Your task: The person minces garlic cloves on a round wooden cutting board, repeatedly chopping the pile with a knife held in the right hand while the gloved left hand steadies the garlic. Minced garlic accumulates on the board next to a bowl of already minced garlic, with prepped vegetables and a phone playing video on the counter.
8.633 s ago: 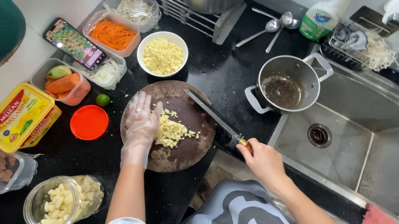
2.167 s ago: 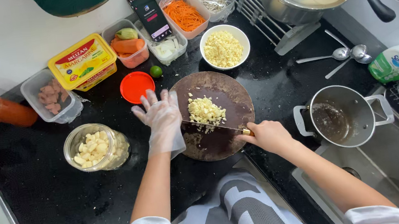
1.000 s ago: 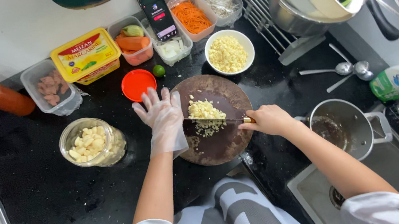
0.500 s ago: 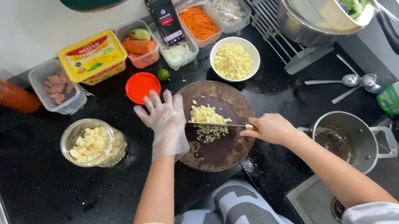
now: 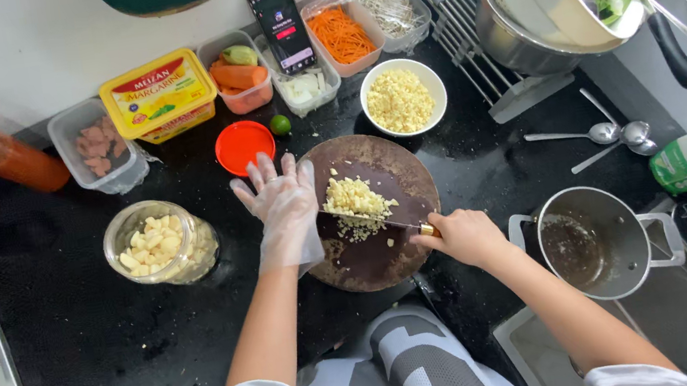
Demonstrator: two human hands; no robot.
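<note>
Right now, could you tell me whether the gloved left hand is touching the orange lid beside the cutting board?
Apart. The head view shows bare black counter between the left hand's fingertips and the orange lid; the hand rests by the cutting board edge.

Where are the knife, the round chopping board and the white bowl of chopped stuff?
knife (image 5: pixel 370 221), head view, on the flat of the blade.
round chopping board (image 5: pixel 380 261), head view, on the bare dark wood near its front.
white bowl (image 5: pixel 434 82), head view, on its right rim.
</note>
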